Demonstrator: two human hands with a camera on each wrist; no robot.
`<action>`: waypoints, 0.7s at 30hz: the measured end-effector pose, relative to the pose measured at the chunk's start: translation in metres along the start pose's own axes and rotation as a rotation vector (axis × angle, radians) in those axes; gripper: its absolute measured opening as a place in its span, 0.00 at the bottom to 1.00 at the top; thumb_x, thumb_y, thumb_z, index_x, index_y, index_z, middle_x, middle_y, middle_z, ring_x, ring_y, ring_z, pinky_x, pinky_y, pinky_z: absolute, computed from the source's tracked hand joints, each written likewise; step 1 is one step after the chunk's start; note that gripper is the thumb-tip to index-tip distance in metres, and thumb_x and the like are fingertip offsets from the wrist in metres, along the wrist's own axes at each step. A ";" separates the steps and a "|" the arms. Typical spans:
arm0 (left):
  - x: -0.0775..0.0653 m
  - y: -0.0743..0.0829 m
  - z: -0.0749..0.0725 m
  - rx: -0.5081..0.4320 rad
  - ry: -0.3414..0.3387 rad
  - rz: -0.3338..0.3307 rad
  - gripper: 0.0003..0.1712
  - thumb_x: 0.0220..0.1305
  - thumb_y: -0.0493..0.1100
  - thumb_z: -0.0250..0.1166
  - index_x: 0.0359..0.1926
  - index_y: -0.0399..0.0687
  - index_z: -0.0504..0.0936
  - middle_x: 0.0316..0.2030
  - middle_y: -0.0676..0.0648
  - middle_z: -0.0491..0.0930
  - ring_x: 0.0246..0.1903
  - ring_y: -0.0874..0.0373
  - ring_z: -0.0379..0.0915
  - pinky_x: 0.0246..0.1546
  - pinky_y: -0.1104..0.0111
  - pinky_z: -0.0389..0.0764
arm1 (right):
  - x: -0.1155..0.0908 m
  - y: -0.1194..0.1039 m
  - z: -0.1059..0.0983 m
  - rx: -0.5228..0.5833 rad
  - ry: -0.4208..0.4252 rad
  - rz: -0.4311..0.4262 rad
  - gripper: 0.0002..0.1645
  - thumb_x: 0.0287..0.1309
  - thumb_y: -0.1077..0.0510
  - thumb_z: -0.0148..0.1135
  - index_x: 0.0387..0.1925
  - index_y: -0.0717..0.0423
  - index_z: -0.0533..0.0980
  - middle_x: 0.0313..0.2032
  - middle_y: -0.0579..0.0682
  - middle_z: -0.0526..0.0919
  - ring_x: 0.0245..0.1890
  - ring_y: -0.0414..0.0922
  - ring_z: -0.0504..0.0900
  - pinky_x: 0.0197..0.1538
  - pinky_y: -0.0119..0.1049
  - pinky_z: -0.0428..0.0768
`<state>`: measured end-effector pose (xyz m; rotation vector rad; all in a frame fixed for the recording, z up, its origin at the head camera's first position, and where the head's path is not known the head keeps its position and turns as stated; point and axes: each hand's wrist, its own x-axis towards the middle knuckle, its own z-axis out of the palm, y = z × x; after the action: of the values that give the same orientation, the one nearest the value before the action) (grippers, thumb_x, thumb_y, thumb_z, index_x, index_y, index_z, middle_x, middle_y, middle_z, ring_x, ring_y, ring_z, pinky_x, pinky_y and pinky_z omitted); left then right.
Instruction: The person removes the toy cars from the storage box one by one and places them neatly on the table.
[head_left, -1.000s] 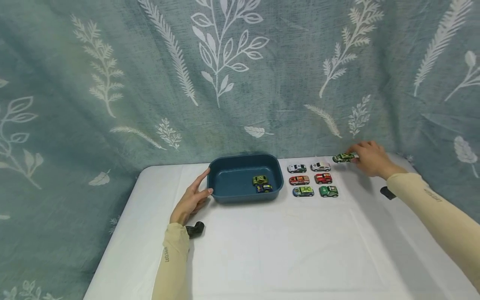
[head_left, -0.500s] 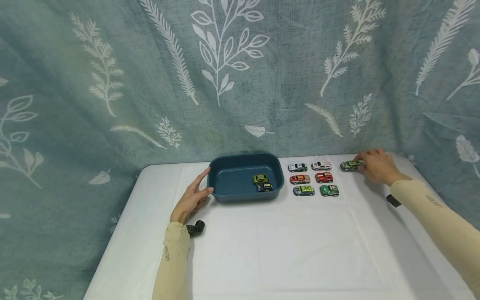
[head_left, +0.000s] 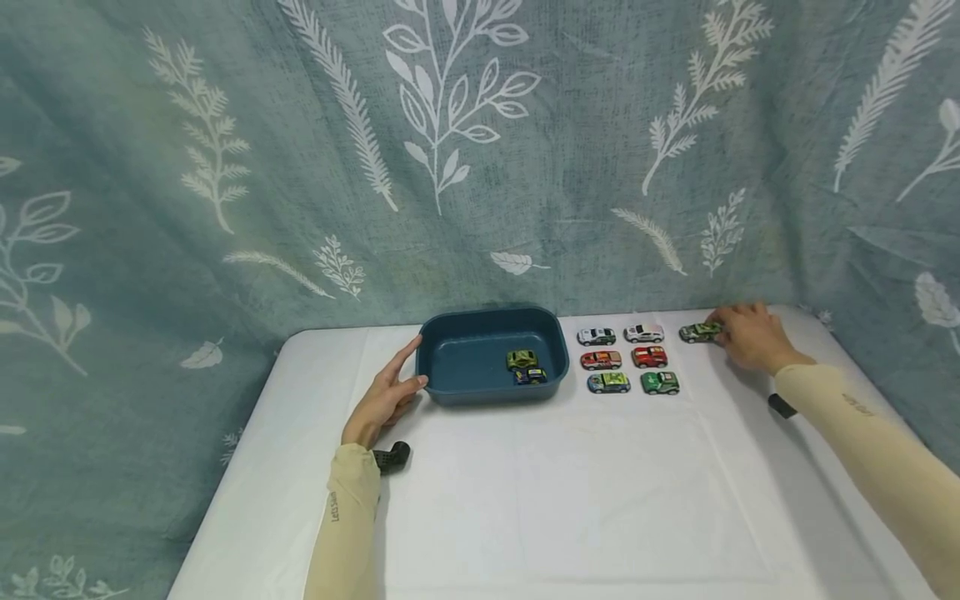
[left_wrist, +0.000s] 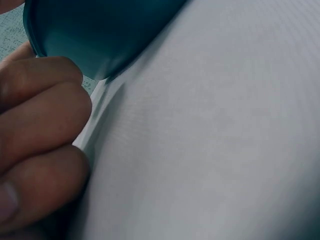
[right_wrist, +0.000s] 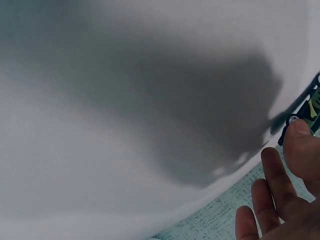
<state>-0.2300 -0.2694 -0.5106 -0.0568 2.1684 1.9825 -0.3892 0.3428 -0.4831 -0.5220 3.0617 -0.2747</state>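
In the head view my left hand (head_left: 384, 398) rests at the left end of a dark blue plastic bin (head_left: 442, 398), straight index finger and thumb touching its side. The left wrist view shows the other fingers (left_wrist: 45, 120) curled below the bin. My right hand (head_left: 752, 337) pinches the near end of a green camouflage toy car (head_left: 699, 332) at the back right of the table. In the right wrist view the thumb (right_wrist: 301, 137) presses by the car's wheel, and the other visible fingers hang loosely. Inside the bin sit a yellow-green toy car (head_left: 521, 359) and a dark blue toy car (head_left: 530, 377).
Between bin and right hand, toy cars stand in two columns: white-and-green (head_left: 596, 337), orange-red (head_left: 601, 360), blue-and-yellow (head_left: 609, 382), white (head_left: 643, 333), red (head_left: 649, 357) and green (head_left: 660, 382). A leaf-patterned curtain (head_left: 480, 183) hangs behind the white-covered table (head_left: 570, 492).
My right hand has moved slightly right and lower in the head view with the camouflage toy car, then almost stopped. The left hand and the bin have stayed in place.
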 end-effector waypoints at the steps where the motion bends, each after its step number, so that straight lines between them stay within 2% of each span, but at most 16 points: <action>1: 0.000 -0.001 0.000 0.002 0.001 -0.002 0.43 0.75 0.48 0.68 0.79 0.91 0.60 0.11 0.57 0.54 0.10 0.62 0.44 0.11 0.68 0.52 | 0.000 0.000 0.001 -0.002 -0.002 0.008 0.18 0.73 0.65 0.58 0.61 0.65 0.75 0.59 0.76 0.75 0.60 0.76 0.65 0.54 0.71 0.67; 5: -0.001 -0.002 0.001 0.006 0.008 0.004 0.43 0.75 0.48 0.68 0.79 0.90 0.60 0.11 0.57 0.54 0.10 0.61 0.44 0.11 0.68 0.52 | -0.001 -0.002 0.004 -0.003 -0.006 0.030 0.18 0.73 0.65 0.57 0.61 0.66 0.74 0.60 0.76 0.74 0.62 0.77 0.64 0.55 0.71 0.67; 17: 0.000 -0.003 0.001 0.014 0.004 0.005 0.43 0.75 0.49 0.67 0.79 0.90 0.59 0.10 0.58 0.54 0.10 0.62 0.44 0.11 0.68 0.52 | 0.001 -0.004 0.006 -0.011 0.009 0.018 0.20 0.74 0.65 0.58 0.64 0.65 0.74 0.61 0.77 0.74 0.62 0.78 0.65 0.56 0.72 0.67; 21: 0.000 -0.003 0.001 0.016 0.011 0.012 0.43 0.75 0.48 0.67 0.79 0.90 0.59 0.10 0.57 0.54 0.10 0.61 0.44 0.11 0.68 0.52 | 0.002 -0.004 0.006 -0.007 0.012 0.021 0.24 0.74 0.64 0.58 0.67 0.65 0.70 0.59 0.77 0.75 0.61 0.78 0.64 0.55 0.72 0.67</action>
<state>-0.2294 -0.2683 -0.5138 -0.0522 2.1961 1.9764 -0.3897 0.3379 -0.4879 -0.4899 3.0792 -0.2675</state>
